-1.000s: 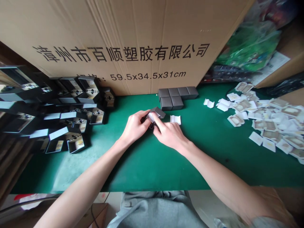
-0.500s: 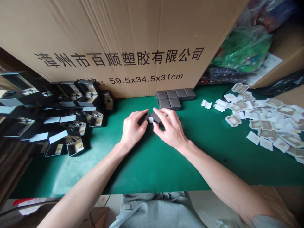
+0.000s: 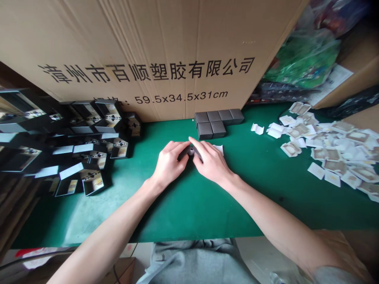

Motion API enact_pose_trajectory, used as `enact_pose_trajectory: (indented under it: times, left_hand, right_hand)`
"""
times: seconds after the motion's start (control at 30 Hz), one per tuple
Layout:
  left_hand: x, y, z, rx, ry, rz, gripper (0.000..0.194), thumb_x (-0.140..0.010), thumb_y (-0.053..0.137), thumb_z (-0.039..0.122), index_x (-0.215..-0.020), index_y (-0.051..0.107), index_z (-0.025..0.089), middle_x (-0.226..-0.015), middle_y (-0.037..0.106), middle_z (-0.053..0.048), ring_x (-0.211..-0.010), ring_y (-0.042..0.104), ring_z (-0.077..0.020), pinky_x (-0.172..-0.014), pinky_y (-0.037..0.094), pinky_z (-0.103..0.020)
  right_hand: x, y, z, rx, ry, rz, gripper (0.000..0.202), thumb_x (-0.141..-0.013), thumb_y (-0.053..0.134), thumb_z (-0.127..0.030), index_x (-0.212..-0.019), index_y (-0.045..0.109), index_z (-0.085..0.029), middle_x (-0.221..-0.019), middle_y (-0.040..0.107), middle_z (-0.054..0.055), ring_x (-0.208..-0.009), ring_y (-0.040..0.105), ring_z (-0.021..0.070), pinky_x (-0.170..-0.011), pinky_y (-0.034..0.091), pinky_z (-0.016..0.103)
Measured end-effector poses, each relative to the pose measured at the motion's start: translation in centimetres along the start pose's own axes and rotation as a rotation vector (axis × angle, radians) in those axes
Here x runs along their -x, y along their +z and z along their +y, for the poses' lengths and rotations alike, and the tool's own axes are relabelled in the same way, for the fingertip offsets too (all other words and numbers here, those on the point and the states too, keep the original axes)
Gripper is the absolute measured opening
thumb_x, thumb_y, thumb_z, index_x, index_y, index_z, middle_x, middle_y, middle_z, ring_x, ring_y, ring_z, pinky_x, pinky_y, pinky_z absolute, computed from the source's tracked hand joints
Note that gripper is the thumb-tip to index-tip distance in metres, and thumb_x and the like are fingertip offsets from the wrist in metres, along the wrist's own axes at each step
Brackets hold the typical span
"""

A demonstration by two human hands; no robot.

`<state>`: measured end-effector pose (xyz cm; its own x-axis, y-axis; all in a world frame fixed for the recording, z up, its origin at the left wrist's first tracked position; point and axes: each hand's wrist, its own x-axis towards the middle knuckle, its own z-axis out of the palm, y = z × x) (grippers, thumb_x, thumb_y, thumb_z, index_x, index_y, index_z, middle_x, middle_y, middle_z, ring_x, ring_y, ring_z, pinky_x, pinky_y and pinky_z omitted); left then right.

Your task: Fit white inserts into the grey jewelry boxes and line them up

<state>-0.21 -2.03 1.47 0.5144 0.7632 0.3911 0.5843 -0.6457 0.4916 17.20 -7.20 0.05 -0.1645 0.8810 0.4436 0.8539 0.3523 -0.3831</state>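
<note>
Between my two hands is a small dark box (image 3: 184, 152), mostly hidden by the fingers, with a little of a pale inside (image 3: 191, 151) showing at its middle. My left hand (image 3: 168, 161) closes its thumb and fingers round the left part. The right part is gripped by my right hand (image 3: 212, 161), whose fingers lie over the top. A white paper piece (image 3: 219, 148) pokes out on the table just behind the right hand. Several closed dark boxes (image 3: 217, 128) sit together in two rows beyond the hands.
Many open dark boxes (image 3: 94, 181) are stacked at the left of the green table (image 3: 189, 213). White card inserts (image 3: 331, 157) lie heaped at the right, with one single insert (image 3: 257, 129) apart from them. A large cardboard carton (image 3: 148, 39) stands along the back.
The two halves of the box have come closer together as my hands drew inward and slightly nearer to me. The white paper piece behind my right hand now shows more.
</note>
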Motion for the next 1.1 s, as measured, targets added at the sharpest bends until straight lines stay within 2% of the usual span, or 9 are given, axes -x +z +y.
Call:
enact_pose_trajectory:
  times: [0.37, 0.57, 0.8, 0.97, 1.1]
  left_hand:
    - [-0.05, -0.14, 0.29, 0.026, -0.013, -0.025, 0.038, -0.087, 0.053, 0.019, -0.121, 0.07, 0.018, -0.109, 0.076, -0.006, -0.096, 0.067, -0.0211, -0.087, 0.055, -0.033]
    - [0.03, -0.16, 0.36, 0.058, -0.043, 0.017, 0.049, -0.084, 0.055, 0.014, -0.132, 0.063, 0.022, -0.109, 0.076, -0.003, -0.092, 0.067, -0.0175, -0.084, 0.054, -0.028]
    - [0.06, -0.12, 0.48, 0.076, -0.006, 0.045, 0.043, -0.082, 0.056, 0.009, -0.121, 0.066, 0.022, -0.113, 0.076, -0.001, -0.094, 0.068, -0.016, -0.085, 0.054, -0.026]
    - [0.08, -0.13, 0.37, 0.065, 0.029, 0.096, 0.039, -0.083, 0.056, 0.009, -0.117, 0.068, 0.022, -0.11, 0.077, -0.001, -0.09, 0.069, -0.0158, -0.079, 0.055, -0.025]
    - [0.09, -0.12, 0.19, 0.031, 0.045, 0.103, 0.038, -0.084, 0.058, 0.011, -0.119, 0.069, 0.021, -0.099, 0.077, -0.002, -0.082, 0.068, -0.0149, -0.075, 0.056, -0.024]
  right_hand:
    - [-0.11, -0.12, -0.16, 0.016, 0.019, 0.052, 0.044, -0.095, 0.045, -0.016, -0.138, 0.056, -0.014, -0.121, 0.072, 0.011, -0.107, 0.068, 0.022, -0.1, 0.054, 0.036]
    - [-0.1, -0.2, -0.18, 0.031, 0.019, 0.081, 0.037, -0.096, 0.045, -0.014, -0.129, 0.062, -0.015, -0.12, 0.073, 0.011, -0.103, 0.07, 0.0218, -0.097, 0.055, 0.036]
    - [0.07, -0.07, -0.27, 0.028, 0.022, 0.095, 0.035, -0.095, 0.044, -0.01, -0.125, 0.063, -0.016, -0.117, 0.074, 0.01, -0.103, 0.071, 0.0217, -0.096, 0.055, 0.035]
    - [0.08, 0.03, -0.23, 0.026, -0.001, 0.19, 0.03, -0.094, 0.048, -0.014, -0.118, 0.066, -0.016, -0.112, 0.076, 0.01, -0.095, 0.074, 0.0218, -0.09, 0.058, 0.034]
    - [-0.03, -0.08, -0.23, 0.035, -0.016, 0.209, 0.027, -0.096, 0.049, -0.016, -0.115, 0.067, -0.017, -0.109, 0.078, 0.008, -0.093, 0.075, 0.0211, -0.088, 0.058, 0.033]
